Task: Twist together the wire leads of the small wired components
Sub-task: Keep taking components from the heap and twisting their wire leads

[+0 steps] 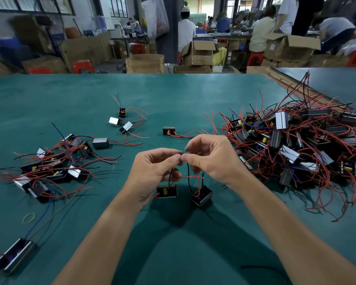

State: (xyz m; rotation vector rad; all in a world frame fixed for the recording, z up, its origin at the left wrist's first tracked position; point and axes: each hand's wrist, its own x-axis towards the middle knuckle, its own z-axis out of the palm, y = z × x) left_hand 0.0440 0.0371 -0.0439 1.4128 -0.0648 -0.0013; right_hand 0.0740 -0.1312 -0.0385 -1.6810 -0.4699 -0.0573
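Two small black box components hang by their leads above the green table [173, 95]: the left component [167, 191] shows a yellow part, the right component [201, 196] has blue and red wires. My left hand [154, 171] pinches the end of a black lead [170, 177] between thumb and forefinger. My right hand [212, 159] pinches the tip of another black lead [188, 177] right beside it. The two fingertip pinches meet at the wire ends. A red lead [190, 177] loops between the components.
A big heap of components with red and black wires [296, 145] fills the right side. A smaller group [56, 163] lies at the left, with loose ones [121, 120] farther back. A rubber band [29, 218] and a long component [14, 256] lie near left.
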